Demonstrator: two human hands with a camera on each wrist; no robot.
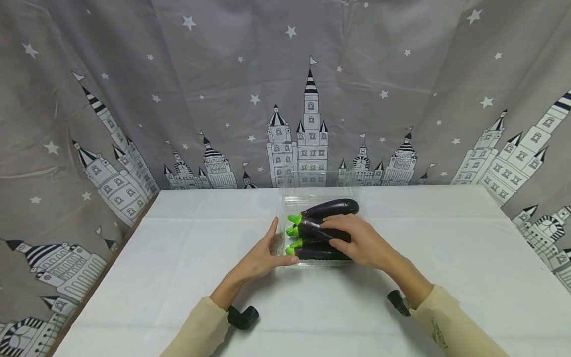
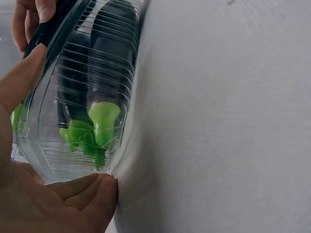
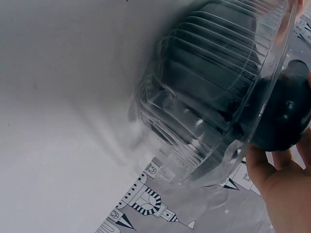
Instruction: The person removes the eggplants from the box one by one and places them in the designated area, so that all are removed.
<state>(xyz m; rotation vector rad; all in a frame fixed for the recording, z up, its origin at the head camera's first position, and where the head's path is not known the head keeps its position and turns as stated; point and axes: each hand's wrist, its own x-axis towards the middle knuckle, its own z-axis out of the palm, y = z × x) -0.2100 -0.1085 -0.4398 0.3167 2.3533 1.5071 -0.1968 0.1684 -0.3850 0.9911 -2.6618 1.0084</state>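
Observation:
A clear plastic clamshell container [image 1: 327, 265] holds several dark purple eggplants with bright green stems. My left hand [image 1: 260, 255] steadies the container's left end, the thumb over the near rim and the fingers low against its wall in the left wrist view. From the right, my right hand [image 1: 363, 240] grips an eggplant [image 1: 311, 229] on top of the pile, fingers over its far side and thumb on the near side. Behind it another eggplant [image 1: 332, 208] lies slanted. Seen from the right wrist, a rounded eggplant end [image 3: 284, 111] rises past the rim.
The container's clear lid [image 1: 318, 178] stands raised at the back, near the table's far edge. A white cloth [image 1: 200, 228] covers the table. Behind hangs a grey curtain [image 1: 357, 29] with castles and stars. Black wrist straps [image 1: 243, 317] are on both forearms.

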